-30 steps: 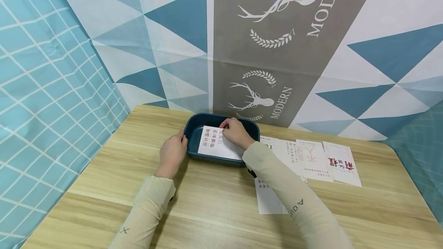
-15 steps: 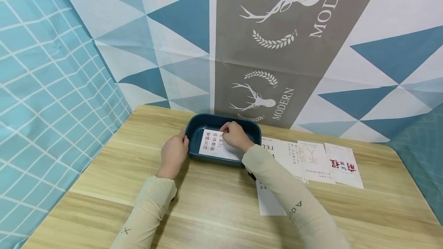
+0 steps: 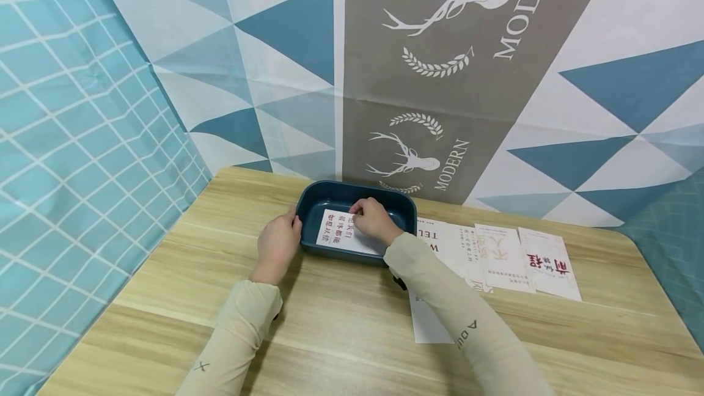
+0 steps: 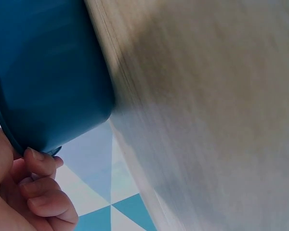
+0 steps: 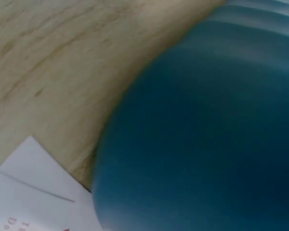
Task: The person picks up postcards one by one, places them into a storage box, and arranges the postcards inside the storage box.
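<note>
A dark blue rectangular basin (image 3: 352, 191) with rounded corners stands on the table against the back wall. My left hand (image 3: 277, 246) grips its rim at the left end; the left wrist view shows the fingers (image 4: 41, 163) curled at the rim, beside the basin's outer wall (image 4: 53, 72). Inside the basin lies a white card (image 3: 330, 230) with red printed characters. My right hand (image 3: 375, 220) reaches in over the card and pinches it at its upper edge, covering its right part. In the right wrist view the basin's side (image 5: 197, 134) hides that hand.
To the right of the basin, several printed cards lie overlapping in a row, including one with gold characters (image 3: 502, 258) and one with red characters (image 3: 550, 264). Another white card (image 3: 430, 322) lies partly under the right forearm. A patterned cloth (image 3: 286, 66) hangs behind the table.
The red-printed card has sunk a little lower and nearer the basin's front side, with my right hand following. My left hand keeps its place on the rim.
</note>
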`<act>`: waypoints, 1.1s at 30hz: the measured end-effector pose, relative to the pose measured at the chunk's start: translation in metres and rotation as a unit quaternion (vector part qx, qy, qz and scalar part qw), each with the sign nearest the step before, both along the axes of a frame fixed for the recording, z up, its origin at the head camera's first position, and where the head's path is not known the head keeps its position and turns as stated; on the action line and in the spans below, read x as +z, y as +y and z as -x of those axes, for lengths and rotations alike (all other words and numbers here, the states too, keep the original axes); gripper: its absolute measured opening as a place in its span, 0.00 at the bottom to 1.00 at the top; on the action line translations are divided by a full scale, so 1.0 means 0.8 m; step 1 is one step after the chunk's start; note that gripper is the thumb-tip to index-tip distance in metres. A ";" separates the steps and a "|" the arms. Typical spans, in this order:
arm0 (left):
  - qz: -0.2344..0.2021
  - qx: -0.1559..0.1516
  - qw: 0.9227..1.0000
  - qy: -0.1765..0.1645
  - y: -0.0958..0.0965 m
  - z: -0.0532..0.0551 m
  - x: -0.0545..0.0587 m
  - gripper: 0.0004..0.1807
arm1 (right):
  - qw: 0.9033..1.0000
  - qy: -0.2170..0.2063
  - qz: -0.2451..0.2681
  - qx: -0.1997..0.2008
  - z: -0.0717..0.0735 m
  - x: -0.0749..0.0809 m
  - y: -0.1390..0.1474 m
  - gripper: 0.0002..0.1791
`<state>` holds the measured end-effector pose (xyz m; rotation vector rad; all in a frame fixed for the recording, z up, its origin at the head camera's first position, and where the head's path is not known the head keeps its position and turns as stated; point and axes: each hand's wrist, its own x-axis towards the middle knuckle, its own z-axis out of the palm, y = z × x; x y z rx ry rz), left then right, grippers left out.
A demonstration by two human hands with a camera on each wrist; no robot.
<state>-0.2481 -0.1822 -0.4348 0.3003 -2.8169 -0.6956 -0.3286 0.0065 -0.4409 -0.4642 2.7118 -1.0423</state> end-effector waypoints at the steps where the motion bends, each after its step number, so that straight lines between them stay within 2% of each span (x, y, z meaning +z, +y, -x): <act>1: 0.000 0.000 1.000 0.000 0.000 0.000 0.000 0.22 | 1.000 0.000 0.000 0.000 0.000 -0.001 0.000 0.10; 10: 0.003 0.006 1.000 0.002 0.000 0.000 0.001 0.21 | 1.000 0.010 -0.011 0.024 0.003 -0.003 0.000 0.13; 18: 0.007 0.005 1.000 0.003 0.001 0.000 0.002 0.21 | 0.998 0.025 -0.020 0.045 0.005 -0.004 0.002 0.12; 33: 0.002 -0.001 1.000 0.004 0.001 -0.001 0.001 0.20 | 0.993 0.045 -0.103 0.046 -0.005 -0.003 0.001 0.12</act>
